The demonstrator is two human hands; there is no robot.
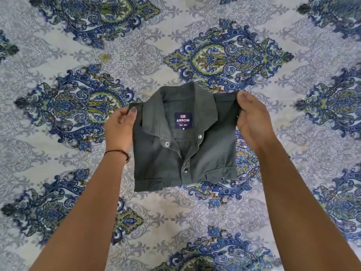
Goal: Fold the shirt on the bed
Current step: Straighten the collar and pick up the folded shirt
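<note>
Head view: left hand and right hand each pinch a top corner of the dark green shirt, folded compact, collar away, held squarely between them over the patterned bed, equally near both, far from any visible edge.

The shirt is matt, dark green woven cloth with a faintly coarse weave, closed by small shiny metal snaps and bearing a smooth navy woven label, while the bed wears a smooth, matt printed cotton-like sheet.
</note>
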